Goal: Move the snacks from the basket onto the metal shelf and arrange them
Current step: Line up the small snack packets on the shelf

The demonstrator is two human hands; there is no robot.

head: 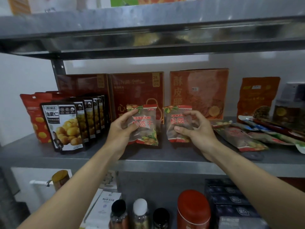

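Red-and-brown plastic marks the two snack packets being handled in the head view: the left packet (146,129) and the right packet (175,121) stand upright side by side, just apart, at the middle of the metal shelf (148,164) in front of the red boxes (137,95). The left hand (122,128) grips the left packet by its left edge, thumb on the front. The right hand (196,129) holds the right packet, fingers curled over its upper corner and thumb low on the face. Both packets have clear brownish windows, red sealed ends, fruit pictures and large red characters, and look soft and crinkly. The work seems well along: the chestnut pouches (66,124) stand in a neat row at the left. The flat packets (239,138) on the right lie in a loose heap, probably awaiting straightening. The basket is out of view, so what remains in it cannot be told.
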